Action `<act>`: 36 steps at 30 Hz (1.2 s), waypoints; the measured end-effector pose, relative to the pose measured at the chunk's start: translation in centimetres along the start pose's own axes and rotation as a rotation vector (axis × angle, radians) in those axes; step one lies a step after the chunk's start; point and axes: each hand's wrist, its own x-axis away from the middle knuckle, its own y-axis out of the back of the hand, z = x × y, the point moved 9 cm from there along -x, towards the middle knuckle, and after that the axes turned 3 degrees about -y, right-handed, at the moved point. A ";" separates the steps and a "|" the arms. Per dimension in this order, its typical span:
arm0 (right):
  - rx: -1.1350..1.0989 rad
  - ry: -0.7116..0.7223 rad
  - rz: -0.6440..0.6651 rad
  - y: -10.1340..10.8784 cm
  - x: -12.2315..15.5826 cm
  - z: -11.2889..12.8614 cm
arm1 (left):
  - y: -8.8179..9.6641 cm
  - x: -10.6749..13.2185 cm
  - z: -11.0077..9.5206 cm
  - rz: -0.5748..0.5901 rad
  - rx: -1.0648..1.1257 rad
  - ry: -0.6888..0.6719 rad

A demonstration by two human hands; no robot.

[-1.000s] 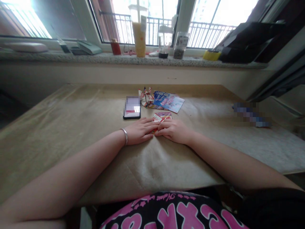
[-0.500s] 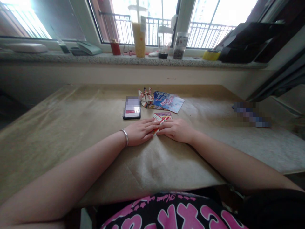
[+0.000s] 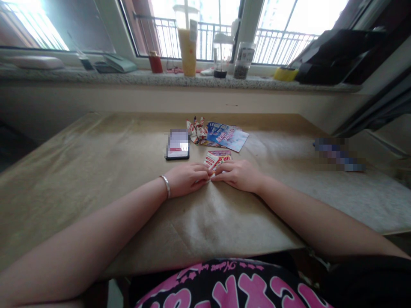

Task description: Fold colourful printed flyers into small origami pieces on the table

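Note:
A small folded piece of printed paper (image 3: 212,161), red, white and yellow, lies on the table between my hands. My left hand (image 3: 189,177), with a silver bangle at the wrist, has its fingers bent together at the paper's near left edge. From the other side, my right hand (image 3: 238,175) presses its closed fingers on the paper's near right part. Both sets of fingertips nearly meet and hide the near end. Just beyond lie a pink-purple printed sheet (image 3: 219,152), blue leaflets (image 3: 227,136) and a crumpled-looking folded paper shape (image 3: 197,130).
A phone (image 3: 177,144) rests left of the papers on the cloth-covered table (image 3: 96,179). A blurred packet-like item (image 3: 338,156) is at the right. Along the windowsill (image 3: 135,78) stand a tall yellow drink cup (image 3: 187,51), jars (image 3: 242,62) and a black bag (image 3: 330,57).
My left hand has drawn back slightly, its fingers going from stretched flat over the paper to bent at the near edge. More of the paper's white-and-red face now shows. My right hand stays nearly still.

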 end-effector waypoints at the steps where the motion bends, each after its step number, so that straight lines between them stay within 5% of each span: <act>1: 0.009 0.010 -0.005 0.0 0.1 0.0 | 0.0 0.0 -0.1 0.004 0.000 -0.009; 12: 0.034 0.012 -0.016 0.0 0.4 -0.2 | -0.2 0.3 -0.2 0.044 0.063 -0.006; 24: -0.010 0.018 -0.043 -0.4 0.4 -0.7 | 0.4 0.2 -0.7 -0.037 -0.032 -0.075; 36: 0.069 0.163 -0.058 0.1 0.6 -0.2 | 0.2 -0.1 -1.2 -0.009 -0.189 -0.104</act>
